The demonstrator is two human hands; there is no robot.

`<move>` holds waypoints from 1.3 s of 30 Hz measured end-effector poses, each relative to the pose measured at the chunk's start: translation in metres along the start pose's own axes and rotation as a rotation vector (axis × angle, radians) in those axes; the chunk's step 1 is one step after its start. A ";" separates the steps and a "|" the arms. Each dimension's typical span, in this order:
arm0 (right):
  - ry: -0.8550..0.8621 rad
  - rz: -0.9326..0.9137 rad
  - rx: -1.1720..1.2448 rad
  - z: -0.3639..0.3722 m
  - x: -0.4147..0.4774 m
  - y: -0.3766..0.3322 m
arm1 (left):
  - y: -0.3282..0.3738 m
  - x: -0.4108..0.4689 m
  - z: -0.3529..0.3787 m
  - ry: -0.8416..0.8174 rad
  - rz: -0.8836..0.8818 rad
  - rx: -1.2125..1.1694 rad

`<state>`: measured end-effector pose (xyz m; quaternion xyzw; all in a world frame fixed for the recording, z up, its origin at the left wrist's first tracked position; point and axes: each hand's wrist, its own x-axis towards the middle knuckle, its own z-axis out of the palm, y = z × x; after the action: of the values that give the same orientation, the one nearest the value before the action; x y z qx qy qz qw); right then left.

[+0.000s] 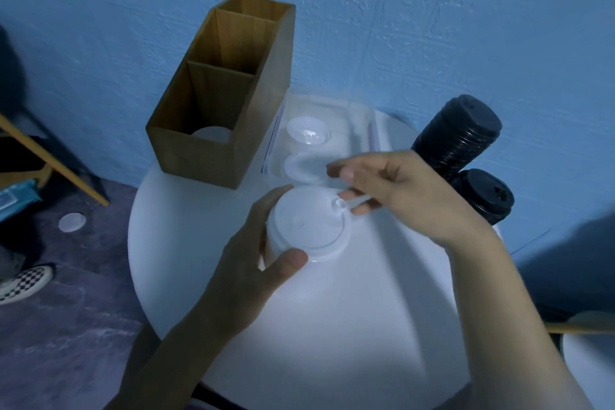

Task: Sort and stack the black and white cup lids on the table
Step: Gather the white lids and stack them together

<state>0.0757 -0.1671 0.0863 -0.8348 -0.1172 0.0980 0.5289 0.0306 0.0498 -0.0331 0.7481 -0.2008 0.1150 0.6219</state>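
My left hand [263, 263] grips a stack of white lids [307, 226] above the middle of the round white table [332, 326]. My right hand [396, 186] hovers just over the stack's far edge, its fingers pinching a thin white lid [357, 200]. Two more white lids [307, 131] lie in a clear plastic tray [361, 130] behind the hands. A tall stack of black lids [457, 133] leans against the wall at the right, with a shorter black stack [484, 195] in front of it.
A wooden two-compartment box [213, 103] stands at the table's back left, with a white lid [213, 134] in its near compartment. A blue wall lies close behind. One white lid [71, 222] lies on the floor at the left, near a checkered shoe [23, 281].
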 end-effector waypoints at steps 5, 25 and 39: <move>0.118 -0.022 -0.347 0.005 0.077 0.014 | -0.006 0.004 0.000 0.026 0.029 0.040; -0.085 0.101 -0.792 0.030 0.120 0.036 | -0.011 0.004 0.000 0.067 0.086 0.097; 0.210 -0.152 -0.179 0.006 0.021 -0.009 | -0.007 0.004 0.001 0.061 0.109 0.087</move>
<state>0.0931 -0.1520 0.0908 -0.8731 -0.1322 -0.0410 0.4675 0.0372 0.0493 -0.0379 0.7585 -0.2171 0.1801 0.5874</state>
